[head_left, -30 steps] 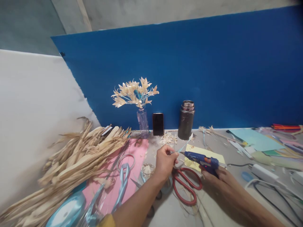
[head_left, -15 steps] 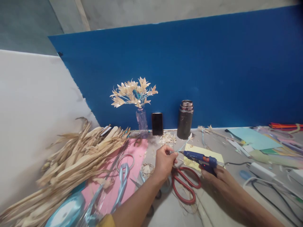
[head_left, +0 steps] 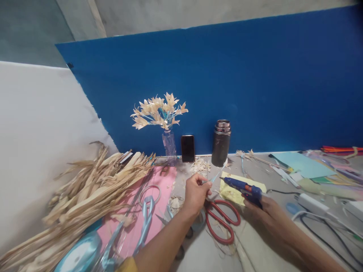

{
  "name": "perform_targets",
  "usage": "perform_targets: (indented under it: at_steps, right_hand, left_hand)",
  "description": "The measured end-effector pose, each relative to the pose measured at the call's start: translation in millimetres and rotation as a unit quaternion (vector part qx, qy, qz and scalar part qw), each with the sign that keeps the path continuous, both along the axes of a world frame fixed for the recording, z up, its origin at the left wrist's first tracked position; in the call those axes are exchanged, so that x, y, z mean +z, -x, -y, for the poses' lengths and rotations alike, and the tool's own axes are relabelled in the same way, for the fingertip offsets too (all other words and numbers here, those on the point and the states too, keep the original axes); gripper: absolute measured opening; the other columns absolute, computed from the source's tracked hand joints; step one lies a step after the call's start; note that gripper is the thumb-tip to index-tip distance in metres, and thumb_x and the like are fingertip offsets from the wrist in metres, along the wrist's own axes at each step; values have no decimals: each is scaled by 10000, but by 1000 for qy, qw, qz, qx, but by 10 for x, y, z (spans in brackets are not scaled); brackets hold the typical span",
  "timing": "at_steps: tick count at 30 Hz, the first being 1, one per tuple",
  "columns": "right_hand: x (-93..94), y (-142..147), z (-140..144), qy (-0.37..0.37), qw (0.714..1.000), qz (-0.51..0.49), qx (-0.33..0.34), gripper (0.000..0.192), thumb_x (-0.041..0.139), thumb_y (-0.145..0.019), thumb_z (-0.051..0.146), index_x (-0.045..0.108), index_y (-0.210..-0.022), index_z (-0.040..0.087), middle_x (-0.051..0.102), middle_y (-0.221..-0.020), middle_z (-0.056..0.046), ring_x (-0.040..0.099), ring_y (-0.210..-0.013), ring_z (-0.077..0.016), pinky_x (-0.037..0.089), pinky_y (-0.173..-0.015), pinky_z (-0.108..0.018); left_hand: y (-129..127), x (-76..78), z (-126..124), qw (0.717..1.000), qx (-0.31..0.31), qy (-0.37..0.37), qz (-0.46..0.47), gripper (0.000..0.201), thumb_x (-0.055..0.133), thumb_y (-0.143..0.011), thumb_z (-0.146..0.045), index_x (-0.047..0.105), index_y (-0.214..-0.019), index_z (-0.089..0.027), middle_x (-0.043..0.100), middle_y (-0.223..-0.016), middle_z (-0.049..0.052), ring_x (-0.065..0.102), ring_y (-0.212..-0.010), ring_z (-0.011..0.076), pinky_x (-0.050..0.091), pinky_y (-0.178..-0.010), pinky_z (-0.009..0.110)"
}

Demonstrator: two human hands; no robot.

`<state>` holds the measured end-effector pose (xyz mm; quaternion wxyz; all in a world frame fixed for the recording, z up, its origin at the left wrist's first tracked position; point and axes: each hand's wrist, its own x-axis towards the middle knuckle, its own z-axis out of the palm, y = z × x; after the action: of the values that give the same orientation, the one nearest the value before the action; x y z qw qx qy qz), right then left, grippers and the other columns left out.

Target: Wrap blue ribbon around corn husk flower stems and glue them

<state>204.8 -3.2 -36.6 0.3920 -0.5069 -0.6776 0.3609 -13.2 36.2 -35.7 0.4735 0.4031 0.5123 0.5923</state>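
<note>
Between the thumb and fingers of my left hand (head_left: pixel 197 192) is a thin stem wrapped in light-blue ribbon (head_left: pixel 217 175), slanting up to the right. My right hand (head_left: pixel 262 213) grips a blue hot glue gun (head_left: pixel 241 186) by its handle. The gun's nozzle points left and sits a short way right of the stem, apart from it. Under the gun lies a crumpled yellow paper (head_left: pixel 231 193). Red-handled scissors (head_left: pixel 224 223) rest on the table just below both hands.
Dried corn husks (head_left: pixel 99 192) and a light-blue ribbon roll (head_left: pixel 81 255) cover the left. Husk flowers (head_left: pixel 159 109) stand in a clear bottle (head_left: pixel 169 145), beside a phone (head_left: pixel 187 148) and a dark flask (head_left: pixel 221 145). A cord and a white power strip (head_left: pixel 314 207) lie at right.
The glue gun in my right hand has drawn back to the right, its nozzle moving off the stem. My left hand keeps its pinch with little movement.
</note>
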Motion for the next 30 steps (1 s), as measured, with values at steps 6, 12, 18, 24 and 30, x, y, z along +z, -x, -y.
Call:
perform_targets:
  at_steps: [6, 12, 18, 24, 30]
  right_hand:
    - [-212, -483, -307, -146, 881, 437, -105, 210, 434, -894, 266, 625, -890, 179, 673, -873, -157, 612, -815, -319, 421, -699, -394]
    - [-321, -746, -295, -122, 854, 501, -65, 187, 510, -870, 265, 661, -905, 161, 667, -888, -160, 613, -848, -321, 423, -749, -398]
    - [-57, -913, -292, -77, 916, 393, -31, 354, 629, -762, 307, 717, -1087, 196, 699, -1121, -151, 655, -965, -315, 474, -844, -399]
    - [417, -581, -229, 15, 995, 84, -48, 362, 636, -804, 563, 752, -819, 220, 693, -748, -45, 584, -684, -213, 446, -635, -323]
    - [381, 94, -130, 184, 945, -266, 50, 465, 795, -753, 482, 732, -1120, 204, 565, -779, 8, 418, -599, -108, 340, -517, -232]
  left_hand:
    - [7, 5, -8, 999, -19, 6, 42, 267, 791, -599, -233, 556, -715, -179, 530, -482, -77, 524, -402, 92, 369, -412, 182]
    - [23, 52, 13, 995, -49, 18, 86, 330, 823, -573, -268, 547, -731, -180, 567, -466, -56, 517, -418, 88, 376, -424, 176]
    - [5, 182, 109, 986, -106, 23, 123, 390, 847, -553, -296, 530, -750, -183, 571, -478, -53, 505, -426, 77, 360, -435, 174]
    - [-4, 318, 268, 959, -192, 54, 202, 476, 900, -509, -259, 515, -781, -189, 598, -545, -49, 514, -460, 68, 368, -456, 168]
    - [29, 330, 424, 933, -241, 98, 248, 498, 924, -509, -237, 503, -771, -188, 610, -577, -40, 511, -449, 49, 364, -452, 139]
